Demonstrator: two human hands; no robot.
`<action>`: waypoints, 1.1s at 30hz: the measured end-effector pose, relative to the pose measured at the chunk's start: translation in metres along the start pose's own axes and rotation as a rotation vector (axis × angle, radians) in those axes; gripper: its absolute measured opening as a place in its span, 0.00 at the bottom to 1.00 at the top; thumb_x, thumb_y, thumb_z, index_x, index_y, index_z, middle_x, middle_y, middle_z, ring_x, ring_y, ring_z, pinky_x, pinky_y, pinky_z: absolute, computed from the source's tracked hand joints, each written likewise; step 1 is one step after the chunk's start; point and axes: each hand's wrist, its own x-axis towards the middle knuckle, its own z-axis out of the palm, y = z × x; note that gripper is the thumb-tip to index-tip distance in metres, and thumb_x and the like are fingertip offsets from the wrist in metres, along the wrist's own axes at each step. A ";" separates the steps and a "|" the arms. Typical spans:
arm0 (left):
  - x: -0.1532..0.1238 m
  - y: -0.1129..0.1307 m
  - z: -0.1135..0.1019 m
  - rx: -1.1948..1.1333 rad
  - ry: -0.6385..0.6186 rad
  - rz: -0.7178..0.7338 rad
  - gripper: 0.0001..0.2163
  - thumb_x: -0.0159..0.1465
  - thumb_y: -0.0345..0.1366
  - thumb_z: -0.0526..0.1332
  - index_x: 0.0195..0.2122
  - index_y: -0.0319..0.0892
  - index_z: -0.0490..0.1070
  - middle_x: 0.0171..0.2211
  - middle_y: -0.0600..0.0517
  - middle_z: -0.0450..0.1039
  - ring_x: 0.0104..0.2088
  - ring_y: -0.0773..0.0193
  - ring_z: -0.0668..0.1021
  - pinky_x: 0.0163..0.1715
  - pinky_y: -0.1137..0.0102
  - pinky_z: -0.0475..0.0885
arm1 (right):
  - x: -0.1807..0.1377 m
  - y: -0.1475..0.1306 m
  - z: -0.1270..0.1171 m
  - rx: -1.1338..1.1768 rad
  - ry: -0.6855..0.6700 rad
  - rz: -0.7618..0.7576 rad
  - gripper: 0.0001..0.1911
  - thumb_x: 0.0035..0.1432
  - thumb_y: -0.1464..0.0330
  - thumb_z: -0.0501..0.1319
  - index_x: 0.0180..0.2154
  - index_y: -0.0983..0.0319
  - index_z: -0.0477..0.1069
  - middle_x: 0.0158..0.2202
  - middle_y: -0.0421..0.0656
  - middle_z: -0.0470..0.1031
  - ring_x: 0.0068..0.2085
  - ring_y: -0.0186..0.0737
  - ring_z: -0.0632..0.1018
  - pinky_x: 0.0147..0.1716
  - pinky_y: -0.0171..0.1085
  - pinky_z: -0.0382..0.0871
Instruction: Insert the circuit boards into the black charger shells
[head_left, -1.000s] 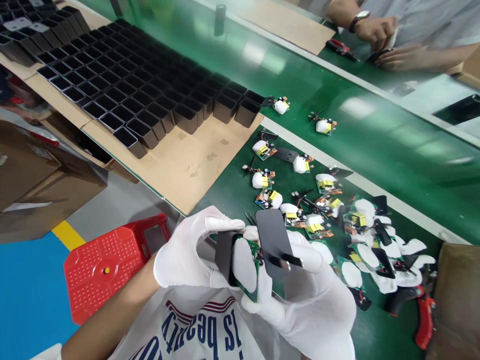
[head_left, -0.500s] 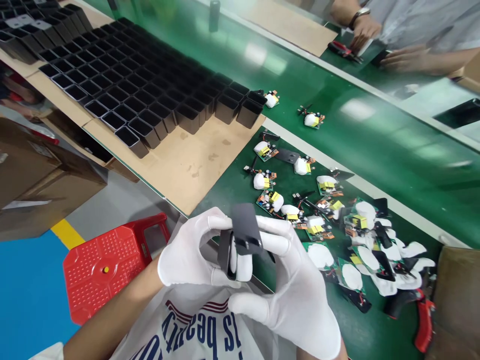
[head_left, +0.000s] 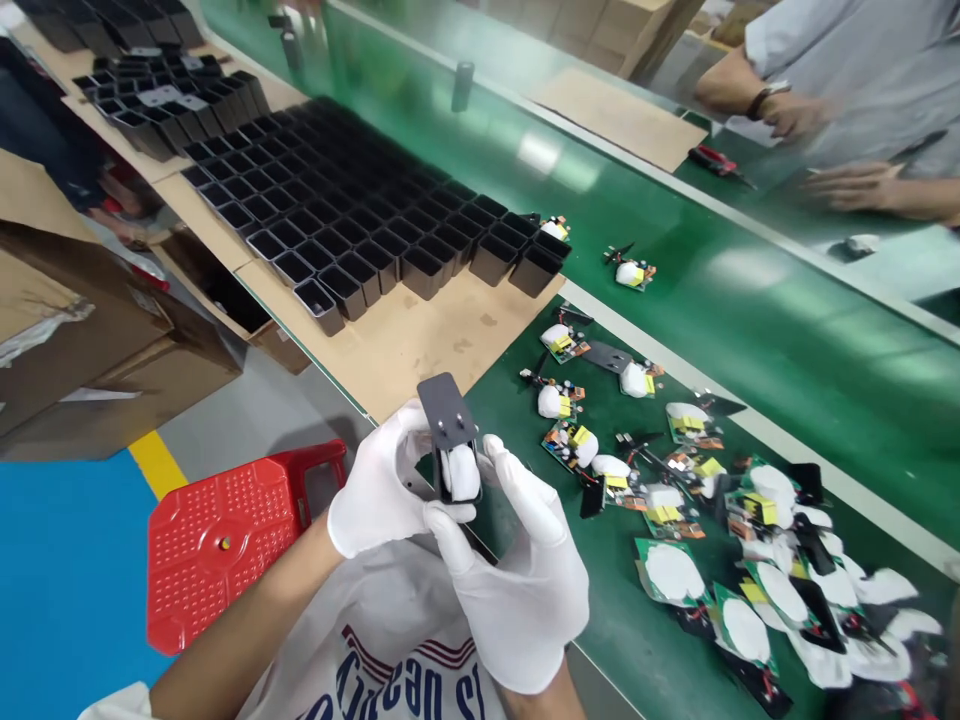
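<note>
Both my hands wear white gloves and meet at the near edge of the green bench [head_left: 525, 450]. My left hand [head_left: 379, 495] is closed round a black charger housing [head_left: 452, 478] with white-padded electronics showing inside it. A black plug cover [head_left: 446, 412] with two metal prongs stands tilted on top of that housing. My right hand [head_left: 517, 570] curls around the housing from the right, fingers pressed on it. Several loose circuit boards with white pads [head_left: 675, 570] lie scattered on the bench to the right.
Rows of empty black housings [head_left: 360, 235] stand on cardboard [head_left: 420, 340] at the left. A green conveyor belt [head_left: 750, 290] runs behind, carrying a loose board [head_left: 632, 271]. Another person's hands [head_left: 847, 185] work across it. A red stool [head_left: 225, 540] and brown boxes [head_left: 97, 340] sit below left.
The plug cover went from my right hand, held apart beside the housing, onto the housing's open top. Both hands closed in on the assembly, and the camera shifted so the bench moved right.
</note>
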 end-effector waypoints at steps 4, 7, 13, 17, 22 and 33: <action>0.011 0.010 -0.019 -0.029 -0.168 0.093 0.30 0.49 0.39 0.85 0.50 0.42 0.75 0.43 0.47 0.82 0.40 0.55 0.85 0.45 0.58 0.85 | 0.021 0.000 -0.002 0.112 -0.147 0.033 0.39 0.59 0.68 0.79 0.69 0.52 0.71 0.64 0.50 0.78 0.65 0.56 0.81 0.64 0.55 0.81; 0.015 0.016 -0.032 0.066 -0.236 0.210 0.27 0.51 0.36 0.82 0.51 0.43 0.76 0.42 0.49 0.80 0.39 0.57 0.84 0.43 0.61 0.82 | 0.048 -0.004 -0.012 0.098 -0.351 -0.018 0.36 0.58 0.63 0.81 0.65 0.51 0.75 0.66 0.49 0.77 0.66 0.56 0.79 0.64 0.53 0.80; 0.011 0.023 -0.044 0.362 -0.343 0.259 0.32 0.49 0.33 0.79 0.56 0.47 0.75 0.46 0.49 0.80 0.40 0.57 0.83 0.42 0.63 0.79 | 0.075 -0.011 -0.020 0.181 -0.496 -0.025 0.22 0.57 0.59 0.82 0.51 0.51 0.82 0.54 0.43 0.84 0.54 0.50 0.86 0.56 0.47 0.83; 0.010 0.023 -0.043 0.368 -0.379 0.269 0.32 0.50 0.35 0.79 0.56 0.47 0.74 0.43 0.51 0.79 0.38 0.60 0.83 0.40 0.66 0.78 | 0.064 -0.008 -0.029 0.123 -0.424 -0.043 0.24 0.58 0.54 0.81 0.53 0.52 0.81 0.54 0.45 0.86 0.53 0.52 0.87 0.53 0.47 0.85; 0.006 0.022 -0.035 0.339 -0.350 0.224 0.29 0.53 0.35 0.77 0.57 0.47 0.75 0.44 0.48 0.81 0.39 0.57 0.85 0.41 0.64 0.80 | 0.054 -0.008 -0.053 0.250 -0.316 0.075 0.30 0.61 0.48 0.77 0.58 0.54 0.80 0.53 0.49 0.87 0.52 0.56 0.89 0.51 0.47 0.88; -0.004 0.009 -0.007 0.176 -0.436 0.237 0.39 0.49 0.40 0.82 0.64 0.52 0.77 0.52 0.46 0.82 0.48 0.49 0.85 0.49 0.57 0.81 | 0.043 -0.013 -0.091 0.368 -0.345 0.122 0.32 0.56 0.51 0.81 0.59 0.51 0.81 0.53 0.48 0.87 0.52 0.59 0.89 0.55 0.50 0.88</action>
